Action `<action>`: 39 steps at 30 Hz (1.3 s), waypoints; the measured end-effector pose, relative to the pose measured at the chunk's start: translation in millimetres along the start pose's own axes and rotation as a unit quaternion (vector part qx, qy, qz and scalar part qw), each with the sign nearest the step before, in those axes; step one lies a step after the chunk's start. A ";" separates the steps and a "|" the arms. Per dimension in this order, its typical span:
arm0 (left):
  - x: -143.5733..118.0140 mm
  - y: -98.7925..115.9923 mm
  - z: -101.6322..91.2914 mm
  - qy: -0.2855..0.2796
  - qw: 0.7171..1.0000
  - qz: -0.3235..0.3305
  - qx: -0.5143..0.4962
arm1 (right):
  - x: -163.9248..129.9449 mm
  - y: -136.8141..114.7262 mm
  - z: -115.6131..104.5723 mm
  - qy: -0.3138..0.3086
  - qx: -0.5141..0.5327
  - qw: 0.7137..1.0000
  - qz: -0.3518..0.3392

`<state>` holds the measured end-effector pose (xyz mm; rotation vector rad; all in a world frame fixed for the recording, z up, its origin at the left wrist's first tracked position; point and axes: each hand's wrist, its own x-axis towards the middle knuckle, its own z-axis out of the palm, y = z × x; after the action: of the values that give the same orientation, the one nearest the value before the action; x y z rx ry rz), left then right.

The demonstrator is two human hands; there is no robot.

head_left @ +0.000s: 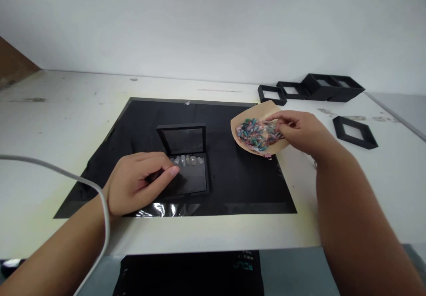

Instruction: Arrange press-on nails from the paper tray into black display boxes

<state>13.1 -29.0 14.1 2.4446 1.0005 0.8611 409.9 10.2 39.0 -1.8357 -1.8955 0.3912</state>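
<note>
My left hand [141, 180] rests over the left side of an opened black case [191, 183], its fingers curled and thumb and forefinger close together. What they grip, if anything, is hidden. Inside the case, a row of pale, clear pieces like false nails [188, 160] lies along the hinge side. The lid [184, 140] stands up with a see-through window. My right hand [299, 129] reaches into a tan paper tray [268, 108], forefinger stretched out and apart from the thumb, touching a heap of small colourful nail-shaped pieces [254, 134]. No piece shows clearly in its fingers.
A black sheet [233, 189] lies under the case and tray on the white table [206, 234]. Several black frame-like boxes [321, 86] stand at the back right, with another black frame [355, 132] nearer. A grey cable [96, 187] crosses my left wrist. A pink clip [267, 155] touches the tray's front.
</note>
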 end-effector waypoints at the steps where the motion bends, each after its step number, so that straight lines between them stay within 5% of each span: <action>1: -0.1 -0.2 0.3 -0.001 1.000 0.000 0.000 | 0.8 0.1 0.7 -0.001 0.001 1.000 0.000; 9: 0.1 1.4 1.8 -0.013 1.000 -0.006 -0.021 | 8.9 11.1 2.5 -0.162 0.013 0.979 -0.126; 16: -0.4 0.8 2.8 -0.010 1.000 0.001 -0.011 | 4.8 1.5 4.6 -0.141 0.009 0.985 -0.103; 21: -0.3 0.7 2.4 -0.027 1.000 0.003 -0.015 | 2.4 -3.3 -0.7 -0.014 0.129 0.991 0.043; 25: -0.2 1.5 1.7 -0.037 0.999 0.010 -0.021 | 3.5 -10.6 -2.9 0.036 0.370 0.928 0.023; 30: -0.7 0.5 0.8 -0.055 0.998 0.023 -0.013 | -2.4 -33.5 -1.7 -0.084 0.546 0.833 -0.046; 39: 3.3 2.9 1.4 -0.035 0.997 0.061 0.007 | -13.8 -55.8 16.6 -0.153 0.591 0.757 -0.230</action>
<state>17.3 -28.7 15.9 2.5508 0.8413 0.8026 353.5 -5.1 51.5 -0.4519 -1.5201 1.3649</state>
